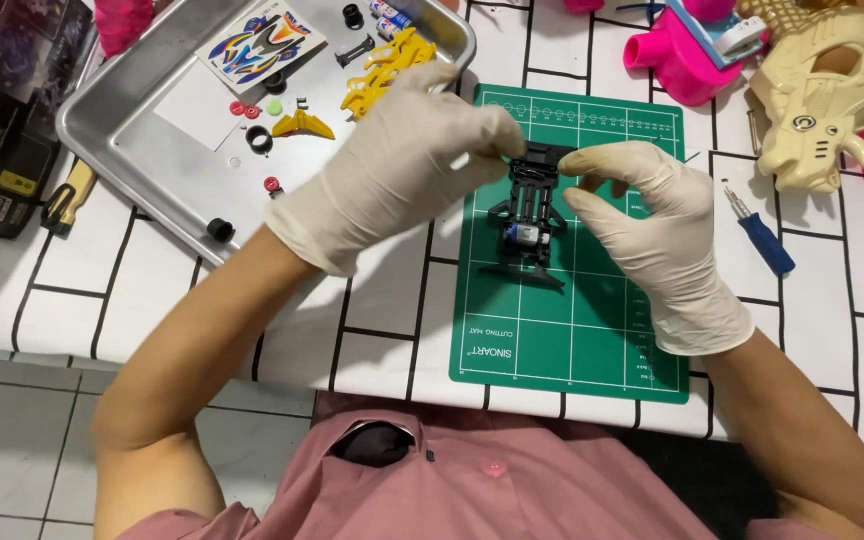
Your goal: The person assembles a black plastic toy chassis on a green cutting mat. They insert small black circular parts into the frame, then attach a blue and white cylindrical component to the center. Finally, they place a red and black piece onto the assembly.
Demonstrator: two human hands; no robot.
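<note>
Our left hand (407,160) and right hand (652,225) pinching the black toy car chassis (530,205) in both grips, green cutting mat (572,340) lying beneath, metal tray (142,130) sitting left of them.

Cream gloves, pink buttoned shirt

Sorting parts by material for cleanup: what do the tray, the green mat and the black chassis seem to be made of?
Tray: likely metal, brushed silver with soft reflections. Green mat: probably matte vinyl or rubber, flat, with a printed grid. Black chassis, held by both gloved hands: apparently moulded plastic, slightly glossy.
</note>
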